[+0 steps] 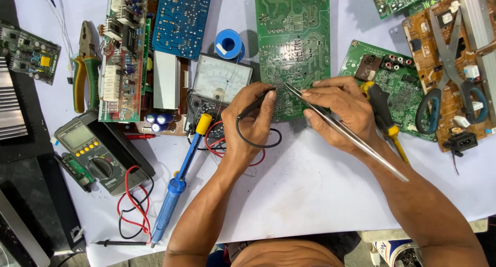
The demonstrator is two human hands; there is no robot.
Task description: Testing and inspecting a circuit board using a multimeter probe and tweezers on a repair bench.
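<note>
Forearms come in from the bottom: left hand (253,120) pinches a thin black probe (257,103), right hand (338,112) grips slim metal tweezers (343,131), both tips on the green circuit board (293,45) lying flat on the counter (310,184). Board's probably light, stiff, fragile; I'd grab the edges.

My electronics repair bench, mid-job.
I had circuit boards (293,45) spread everywhere on the white-covered table (310,189), two multimeters (98,156), a blue desoldering pump (175,189), solder spool (229,44), pliers (85,65) and scissors (452,76) close by.
</note>
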